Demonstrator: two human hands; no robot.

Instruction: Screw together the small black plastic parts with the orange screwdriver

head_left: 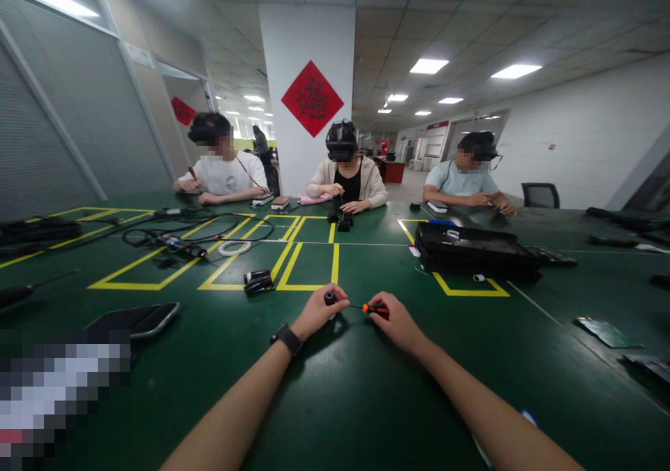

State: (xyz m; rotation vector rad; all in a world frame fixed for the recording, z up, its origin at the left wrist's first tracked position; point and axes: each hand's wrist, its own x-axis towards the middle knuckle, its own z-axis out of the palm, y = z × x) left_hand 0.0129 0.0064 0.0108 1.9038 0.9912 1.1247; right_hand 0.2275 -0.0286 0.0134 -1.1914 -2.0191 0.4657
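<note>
Near the middle of the green table (335, 401), my left hand (318, 312) is closed around a small black cylindrical part (329, 298); its underside is hidden by my fingers. My right hand (393, 317) grips a screwdriver (380, 311) with an orange and black handle. The thin shaft points left, and its tip reaches the fingers of my left hand; whether it touches the black part I cannot tell. A dark watch sits on my left wrist. Beyond my left hand lie two black cylindrical pieces (258, 282) side by side.
A stack of black trays (471, 248) stands right of centre. Cables (181, 244) and a white ring (234, 248) lie to the left, with a phone-like device (133, 319) nearer me. Circuit boards (607, 332) lie at right. Three people wearing headsets sit opposite.
</note>
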